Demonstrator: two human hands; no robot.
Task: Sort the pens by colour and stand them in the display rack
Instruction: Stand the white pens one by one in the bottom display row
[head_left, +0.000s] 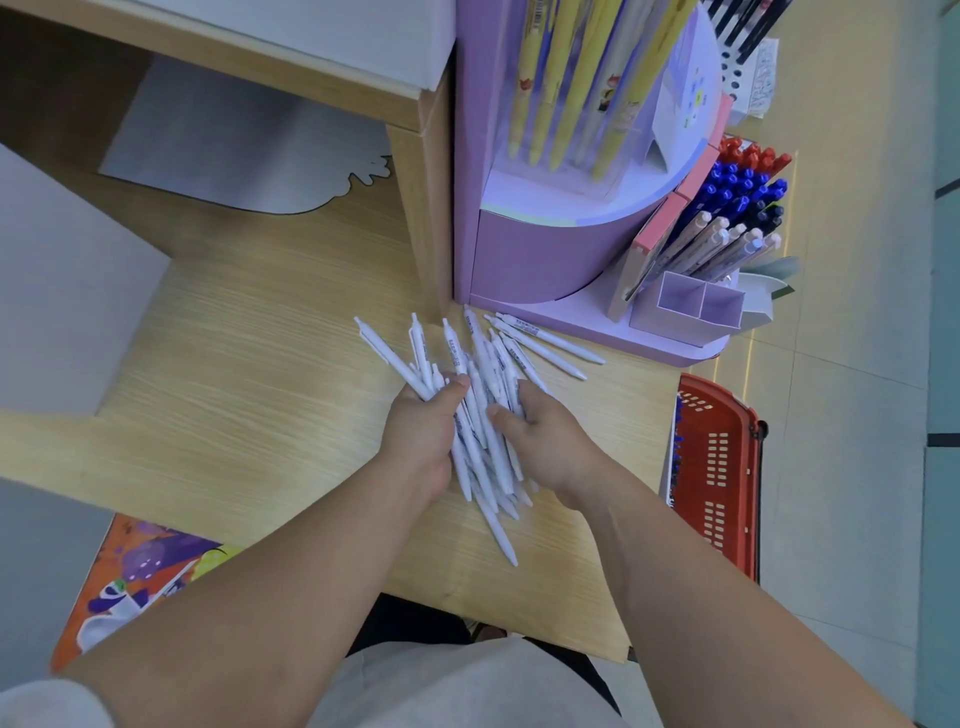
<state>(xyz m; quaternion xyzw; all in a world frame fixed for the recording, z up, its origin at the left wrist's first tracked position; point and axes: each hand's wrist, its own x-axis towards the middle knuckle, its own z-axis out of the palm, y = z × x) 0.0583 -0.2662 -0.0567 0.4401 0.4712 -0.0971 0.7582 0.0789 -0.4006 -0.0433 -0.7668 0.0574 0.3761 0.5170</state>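
Both hands, left hand (423, 423) and right hand (545, 436), curl around white pens (480, 415)

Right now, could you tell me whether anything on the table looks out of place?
Two loose pens lie flat by the rack, apart from the bundle of pens that the left hand and right hand grip; the bundle is splayed, not lined up.
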